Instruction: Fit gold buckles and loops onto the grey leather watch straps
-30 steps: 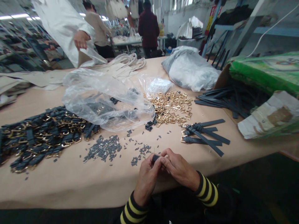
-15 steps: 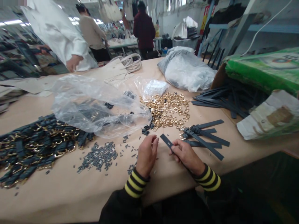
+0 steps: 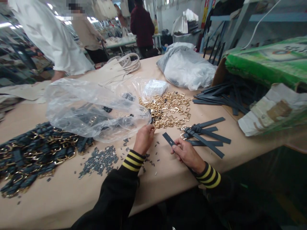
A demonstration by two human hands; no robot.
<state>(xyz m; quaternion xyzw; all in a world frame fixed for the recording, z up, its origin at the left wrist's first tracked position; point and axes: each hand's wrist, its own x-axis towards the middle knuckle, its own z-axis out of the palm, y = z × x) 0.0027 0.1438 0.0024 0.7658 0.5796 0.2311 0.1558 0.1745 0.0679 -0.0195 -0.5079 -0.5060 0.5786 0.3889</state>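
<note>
My right hand [image 3: 188, 154] pinches a dark leather strap [image 3: 167, 138] near its end; a small slot shows just ahead of the thumb. My left hand [image 3: 144, 138] reaches to the near left edge of a pile of gold buckles [image 3: 176, 107]. Its fingers are drawn together, and what is between them, if anything, is hidden. Right of my right hand lie several straps with buckles fitted [image 3: 206, 135], crossed over each other. Small dark pieces [image 3: 102, 161] are heaped to the left of my left hand.
A clear plastic bag [image 3: 72, 102] lies left of the buckles, behind a mass of buckled straps [image 3: 31, 153]. Loose straps [image 3: 213, 95] spill from a green box [image 3: 263, 60] on the right. A stuffed grey bag [image 3: 189, 68] sits behind. A person in white [image 3: 55, 41] stands across the table.
My left hand has moved forward and left to the edge of the buckle pile. The right hand keeps hold of the strap. The view has shifted slightly, and the person in white has lowered a hand.
</note>
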